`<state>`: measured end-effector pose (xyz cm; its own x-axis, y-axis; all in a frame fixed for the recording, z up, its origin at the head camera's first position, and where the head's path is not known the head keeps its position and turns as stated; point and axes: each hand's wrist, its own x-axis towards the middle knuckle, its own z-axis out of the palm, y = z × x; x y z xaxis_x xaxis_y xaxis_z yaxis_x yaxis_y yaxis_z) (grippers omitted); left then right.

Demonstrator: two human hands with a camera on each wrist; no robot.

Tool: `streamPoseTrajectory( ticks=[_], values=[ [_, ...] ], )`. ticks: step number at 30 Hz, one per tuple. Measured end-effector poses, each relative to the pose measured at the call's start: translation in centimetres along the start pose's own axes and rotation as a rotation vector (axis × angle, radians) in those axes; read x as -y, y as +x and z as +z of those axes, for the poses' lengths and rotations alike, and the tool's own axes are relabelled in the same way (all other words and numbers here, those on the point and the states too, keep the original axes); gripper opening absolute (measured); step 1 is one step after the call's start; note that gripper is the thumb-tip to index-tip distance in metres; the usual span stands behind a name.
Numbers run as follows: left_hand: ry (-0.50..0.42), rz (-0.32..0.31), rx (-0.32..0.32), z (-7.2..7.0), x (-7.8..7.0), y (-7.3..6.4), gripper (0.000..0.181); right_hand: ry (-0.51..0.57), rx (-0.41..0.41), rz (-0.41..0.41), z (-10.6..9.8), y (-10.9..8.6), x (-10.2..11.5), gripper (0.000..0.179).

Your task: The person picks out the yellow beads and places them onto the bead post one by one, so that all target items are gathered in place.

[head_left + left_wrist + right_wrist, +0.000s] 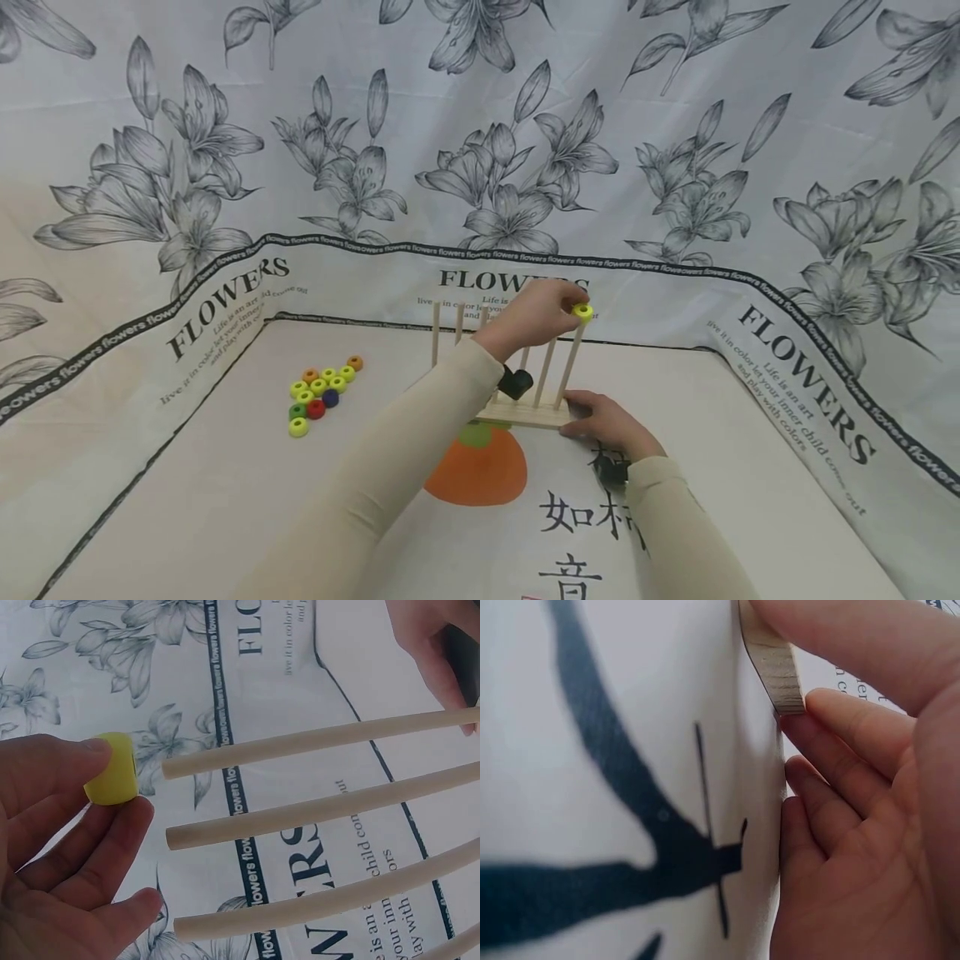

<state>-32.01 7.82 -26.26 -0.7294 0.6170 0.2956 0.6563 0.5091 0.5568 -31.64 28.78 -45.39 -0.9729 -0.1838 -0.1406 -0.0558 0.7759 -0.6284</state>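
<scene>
Across the upper half of the head frame, a white cloth (420, 100) with grey lilies. Below, down to the lower edge, a white table (225, 467). At centre, a wooden peg rack (536, 414), pegs upright, just above a printed orange fruit (480, 475) at lower centre. Stretched in from the lower left to above the rack's base, the left hand (532, 312), thumb and fingers clamped on a yellow bead (582, 313). Lower, right of centre, the right hand (607, 423), thumb and fingers clamped on the base's right end. Left of centre, a loose bead cluster (318, 387), mostly yellow, with orange, green, red and dark blue. Smallest, the held bead, near the rightmost peg's tip; in the left wrist view, upper left, just apart from it.
</scene>
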Motion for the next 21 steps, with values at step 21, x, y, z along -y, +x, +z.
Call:
streamPoseTrajectory(
  ticks=[21],
  values=[
    [0.027, -0.007, 0.016, 0.9, 0.3, 2.0, 0.036, 0.027, -0.006, -0.004, 0.0, -0.1, -0.3, 0.075]
  ],
)
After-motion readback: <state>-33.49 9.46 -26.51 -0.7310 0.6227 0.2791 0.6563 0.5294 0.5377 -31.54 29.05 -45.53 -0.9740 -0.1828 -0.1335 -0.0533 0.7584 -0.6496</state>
